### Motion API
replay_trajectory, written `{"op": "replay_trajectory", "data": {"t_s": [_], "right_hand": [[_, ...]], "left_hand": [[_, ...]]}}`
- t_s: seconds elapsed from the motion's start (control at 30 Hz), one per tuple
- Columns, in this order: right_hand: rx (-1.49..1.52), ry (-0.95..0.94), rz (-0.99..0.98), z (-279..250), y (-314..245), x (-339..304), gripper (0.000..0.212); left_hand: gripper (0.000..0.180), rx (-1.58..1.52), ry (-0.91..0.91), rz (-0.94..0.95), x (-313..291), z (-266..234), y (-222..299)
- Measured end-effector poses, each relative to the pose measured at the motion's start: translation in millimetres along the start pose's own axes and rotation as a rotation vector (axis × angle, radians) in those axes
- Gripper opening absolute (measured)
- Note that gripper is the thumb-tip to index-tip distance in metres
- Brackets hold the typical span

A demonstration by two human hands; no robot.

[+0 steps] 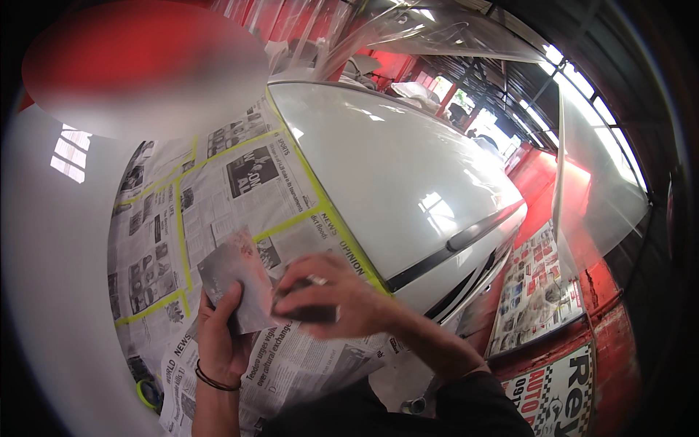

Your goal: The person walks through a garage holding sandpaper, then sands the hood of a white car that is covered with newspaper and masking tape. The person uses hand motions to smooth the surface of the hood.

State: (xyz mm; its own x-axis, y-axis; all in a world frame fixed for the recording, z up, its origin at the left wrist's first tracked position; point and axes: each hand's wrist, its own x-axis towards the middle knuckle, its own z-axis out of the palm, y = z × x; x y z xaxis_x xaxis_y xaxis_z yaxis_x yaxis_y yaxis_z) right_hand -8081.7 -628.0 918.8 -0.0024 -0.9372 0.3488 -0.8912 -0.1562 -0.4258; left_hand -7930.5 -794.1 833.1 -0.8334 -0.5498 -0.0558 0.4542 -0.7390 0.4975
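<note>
In my left hand (220,324) is a thin, flat grey sheet (247,298) with a reddish smear near its far edge; the thumb presses on top and the fingers go beneath. Close to the sheet's right side, my right hand (331,295) is closed around a small dark, flat-edged piece (314,313), smeared by motion, so its kind is unclear. Whether that piece touches the sheet cannot be told. Under both hands lies newspaper (218,182) masking a car's glass, its seams joined with yellow-green masking tape (182,247).
Beyond the newspaper stretches the car's glossy white roof (371,153), with a dark trim strip (429,266). White bodywork (58,255) curves at left. A yellow-green tape roll (149,394) is at lower left. Signboards (539,298) lean right; clear plastic sheeting (466,36) hangs behind.
</note>
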Motion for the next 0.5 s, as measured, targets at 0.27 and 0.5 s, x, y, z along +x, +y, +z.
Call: {"op": "replay_trajectory", "data": {"t_s": [0.27,0.5], "right_hand": [[-0.511,0.056,-0.03,-27,-13,19,0.037],[-0.362,-0.098,-0.04,23,-26,15,0.035]], "left_hand": [[0.036,0.669,-0.059,0.267,-12,-4,10],[0.038,0.744,0.054,0.549,-14,-13,12]]}}
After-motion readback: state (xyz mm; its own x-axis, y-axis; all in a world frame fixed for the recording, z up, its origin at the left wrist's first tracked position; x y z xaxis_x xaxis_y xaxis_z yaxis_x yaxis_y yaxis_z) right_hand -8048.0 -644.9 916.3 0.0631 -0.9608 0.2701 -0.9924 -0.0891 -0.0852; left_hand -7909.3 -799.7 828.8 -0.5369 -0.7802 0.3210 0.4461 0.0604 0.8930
